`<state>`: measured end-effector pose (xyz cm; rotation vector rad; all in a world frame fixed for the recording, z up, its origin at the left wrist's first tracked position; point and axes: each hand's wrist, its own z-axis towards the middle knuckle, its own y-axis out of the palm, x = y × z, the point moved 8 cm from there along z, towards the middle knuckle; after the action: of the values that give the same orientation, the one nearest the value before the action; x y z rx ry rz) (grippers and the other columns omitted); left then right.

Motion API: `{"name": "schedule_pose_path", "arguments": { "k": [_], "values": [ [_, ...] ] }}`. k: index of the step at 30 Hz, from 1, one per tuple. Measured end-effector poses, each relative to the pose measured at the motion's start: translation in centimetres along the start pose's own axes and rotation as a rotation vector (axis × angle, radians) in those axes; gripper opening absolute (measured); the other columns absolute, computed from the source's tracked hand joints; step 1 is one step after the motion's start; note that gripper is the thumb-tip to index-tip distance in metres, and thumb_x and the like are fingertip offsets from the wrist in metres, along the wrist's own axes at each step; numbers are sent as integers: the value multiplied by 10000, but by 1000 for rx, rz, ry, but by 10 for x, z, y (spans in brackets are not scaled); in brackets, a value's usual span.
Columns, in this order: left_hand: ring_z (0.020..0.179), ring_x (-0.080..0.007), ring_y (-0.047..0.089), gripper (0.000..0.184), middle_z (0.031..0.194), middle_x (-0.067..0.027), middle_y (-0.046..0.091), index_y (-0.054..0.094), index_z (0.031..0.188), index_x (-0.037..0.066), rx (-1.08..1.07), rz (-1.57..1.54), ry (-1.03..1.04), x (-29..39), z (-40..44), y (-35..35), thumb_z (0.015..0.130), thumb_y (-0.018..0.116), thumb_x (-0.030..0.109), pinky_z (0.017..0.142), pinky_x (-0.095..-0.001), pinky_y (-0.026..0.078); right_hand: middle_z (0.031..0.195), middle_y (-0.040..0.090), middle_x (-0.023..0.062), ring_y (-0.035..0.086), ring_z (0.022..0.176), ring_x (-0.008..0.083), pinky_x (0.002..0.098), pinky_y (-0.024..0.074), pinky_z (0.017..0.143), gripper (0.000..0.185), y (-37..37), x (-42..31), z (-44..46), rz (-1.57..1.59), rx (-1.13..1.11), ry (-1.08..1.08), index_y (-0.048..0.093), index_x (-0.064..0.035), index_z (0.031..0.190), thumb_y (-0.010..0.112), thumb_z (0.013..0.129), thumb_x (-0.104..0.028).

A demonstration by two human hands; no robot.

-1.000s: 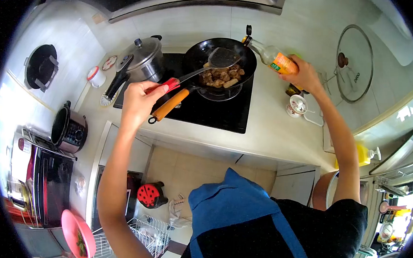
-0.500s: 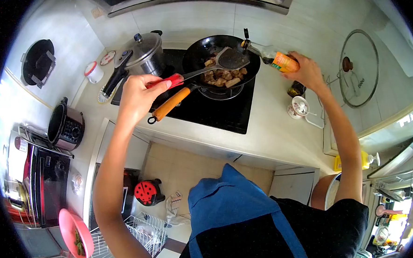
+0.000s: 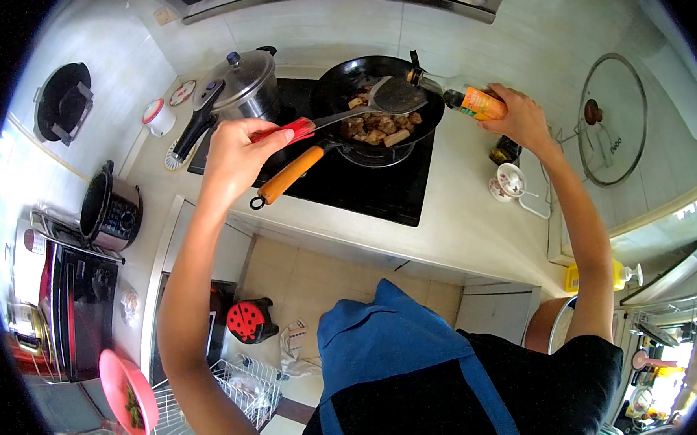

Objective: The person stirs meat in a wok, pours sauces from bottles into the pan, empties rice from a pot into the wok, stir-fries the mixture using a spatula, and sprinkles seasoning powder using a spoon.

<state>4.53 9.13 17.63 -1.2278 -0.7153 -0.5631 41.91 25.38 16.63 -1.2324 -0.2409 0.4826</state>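
The left hand is closed, fingers and thumb pinching the red handle of one spatula; its broad, dark metal blade is over the wok. The right hand is wrapped around the base end of one clear bottle with an orange label and dark liquid inside. The bottle is tilted, its neck pointing to the wok's right rim, its black flip cap open.

The one wok is black and round, with one orange-brown handle, and sits on the black cooktop. In it lie browned, glossy chunks of meat, too overlapped to count. One flowered cup stands on the counter at right; one lidded steel pressure cooker stands left of the wok.
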Motion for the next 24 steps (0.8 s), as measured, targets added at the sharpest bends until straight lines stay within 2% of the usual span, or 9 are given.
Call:
{"name": "schedule_pose_path", "arguments": {
  "k": [13,20,22,24],
  "values": [
    [636,-47,504,244,708,-11,625,682,901,-31,9,15,-3,-6,4,2,805,686,194,584,-209,396,916,621,98,613,884,294,415,508,746,640,-7,-7,2,-138,65,-72,536,-145,1154,767,606,-381],
    [633,-50,499,239,710,-5,622,684,902,-25,9,2,3,-10,6,3,805,688,193,582,-209,391,938,610,91,603,913,290,411,505,767,639,-7,-9,5,-160,43,-81,520,-147,1158,762,613,-376],
    [557,-64,477,303,594,-33,578,686,867,-35,45,-42,34,-8,5,0,764,713,249,536,-235,397,958,605,90,597,925,289,407,499,782,646,-7,-9,5,-163,63,-96,513,-150,1169,761,616,-376],
    [556,-63,476,305,594,-32,578,686,866,-36,48,-26,27,-5,4,-1,764,714,250,536,-234,396,957,605,91,598,922,289,406,498,783,651,-8,-9,6,-160,74,-106,513,-151,1172,763,614,-374]
  ]
}}
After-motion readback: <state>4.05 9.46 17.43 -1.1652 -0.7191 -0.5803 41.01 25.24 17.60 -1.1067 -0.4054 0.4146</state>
